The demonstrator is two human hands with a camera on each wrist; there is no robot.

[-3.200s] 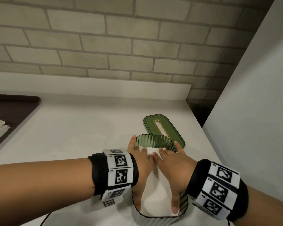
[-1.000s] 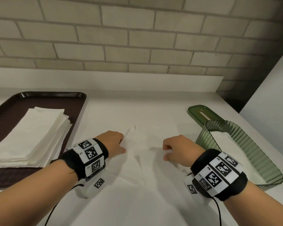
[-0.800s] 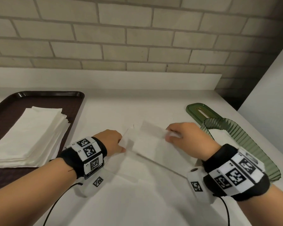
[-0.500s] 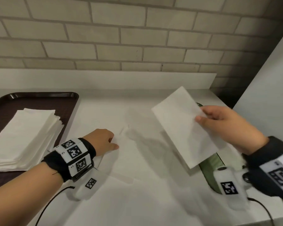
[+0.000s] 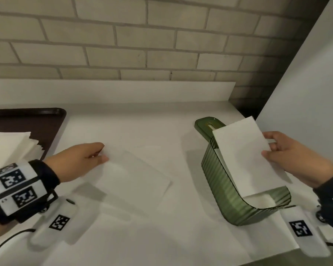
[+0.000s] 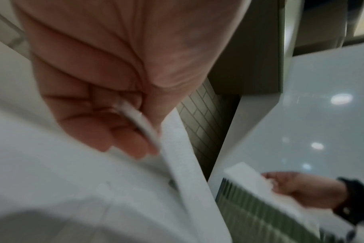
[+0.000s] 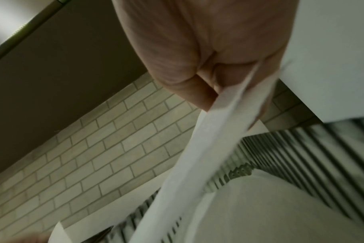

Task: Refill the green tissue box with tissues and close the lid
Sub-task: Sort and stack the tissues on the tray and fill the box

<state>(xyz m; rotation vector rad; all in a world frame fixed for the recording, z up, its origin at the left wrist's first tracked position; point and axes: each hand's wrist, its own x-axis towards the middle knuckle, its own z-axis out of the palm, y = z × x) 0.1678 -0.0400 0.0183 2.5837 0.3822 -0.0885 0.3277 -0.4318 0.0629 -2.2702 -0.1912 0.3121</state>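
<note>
We see the right hand (image 5: pixel 288 160) raised over the open green tissue box (image 5: pixel 223 181), thumb on top and fingers beneath, pinching the right edge of a folded white tissue (image 5: pixel 244 150) that slants down into the box's open top; its lower end lies inside, against tissues already there. The box stands at the right of the white counter (image 5: pixel 142 127), near its front edge, and the green lid (image 5: pixel 204 125) lies flat on the counter just behind it (its slot facing up). Our left hand (image 5: pixel 79 160) reaches forward low over the counter, wrist close to the surface, fingers curled; the left wrist view shows thumb and fingertips gripping the edge of a second tissue (image 5: pixel 135 175), which lies flat on the counter well to the left of the box. At far left a dark brown tray (image 5: pixel 46 120) carries a stack of white tissues (image 5: pixel 10 146). Behind the counter runs a pale brick wall (image 5: pixel 142 45).
</note>
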